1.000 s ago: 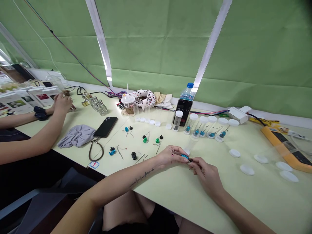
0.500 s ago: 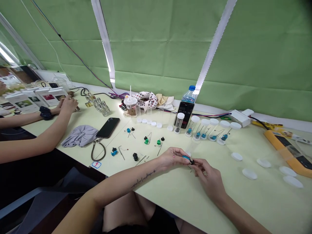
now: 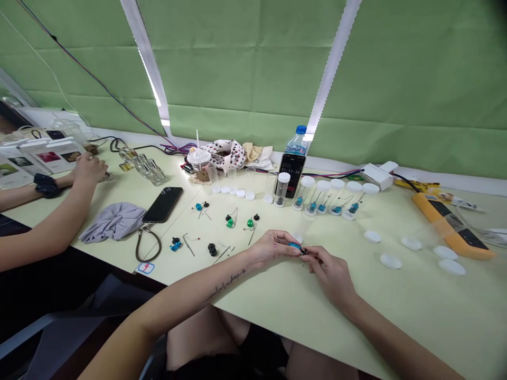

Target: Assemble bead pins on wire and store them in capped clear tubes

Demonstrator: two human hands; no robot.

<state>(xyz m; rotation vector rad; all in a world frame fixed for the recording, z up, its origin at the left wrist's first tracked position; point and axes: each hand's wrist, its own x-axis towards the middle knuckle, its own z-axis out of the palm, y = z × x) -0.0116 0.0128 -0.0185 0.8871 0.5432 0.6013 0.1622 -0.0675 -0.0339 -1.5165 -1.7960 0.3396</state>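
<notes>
1. And here we are at the centre of the table: the person's left hand (image 3: 273, 249) and right hand (image 3: 329, 277) meet over the pale green tabletop (image 3: 400, 322), fingertips pressed close together.
2. That's a firm two-handed pinch! A small blue-and-black component (image 3: 297, 247) is clenched between the fingertips of both hands, held just above the tabletop. Neither hand is open.
3. Tucked right behind the grip, partly hidden by the left hand, sits a clear plastic tube (image 3: 298, 237).
4. Farther ahead of the grip, a row of white-capped clear tubes (image 3: 322, 198) stands out, with a blue part and wire in each, and beside them a tube of dark parts (image 3: 281, 189).
5. Over to the left of the grip, loose green parts (image 3: 229, 223), black knobs (image 3: 212, 249) and blue pieces (image 3: 176, 244) lie scattered among bent wires.
6. To the right of the grip, white caps (image 3: 390, 261) lie well apart on the table.
7. Far off to the left, a co-worker's hand (image 3: 90, 169) rests near a cluster of glass vials (image 3: 142, 166).
</notes>
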